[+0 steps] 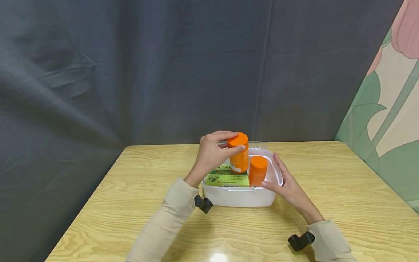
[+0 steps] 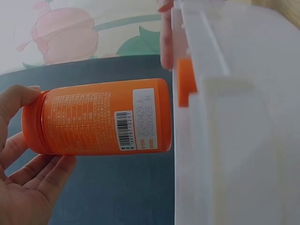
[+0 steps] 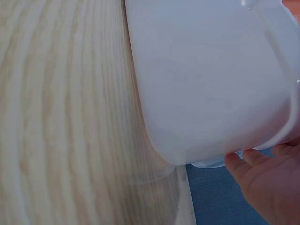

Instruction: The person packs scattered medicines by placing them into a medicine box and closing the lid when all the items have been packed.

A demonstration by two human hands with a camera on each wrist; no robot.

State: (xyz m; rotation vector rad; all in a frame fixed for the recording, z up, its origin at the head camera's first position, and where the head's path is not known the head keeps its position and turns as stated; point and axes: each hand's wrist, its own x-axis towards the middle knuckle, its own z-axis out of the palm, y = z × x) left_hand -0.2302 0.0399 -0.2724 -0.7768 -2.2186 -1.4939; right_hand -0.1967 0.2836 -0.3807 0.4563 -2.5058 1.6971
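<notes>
My left hand (image 1: 213, 153) pinches an orange bottle (image 2: 105, 117) by its cap, thumb on one side and fingers on the other. The bottle is upright above the white plastic box (image 1: 239, 198), its label and barcode facing the left wrist camera. Inside the box, a second, smaller orange bottle (image 1: 257, 173) stands on the right, beside a green printed carton (image 1: 227, 178) lying on the left. My right hand (image 1: 291, 189) rests at the box's right end, fingers extended along the side and thumb at the front rim. Its fingertips (image 3: 236, 165) touch the outer wall.
A clear lid (image 1: 256, 145) shows behind the box at its far edge. The box stands on a light wooden table (image 1: 137, 203). Dark cloth (image 1: 196, 72) hangs right behind the table, and a flower-patterned panel (image 1: 392, 127) borders the right.
</notes>
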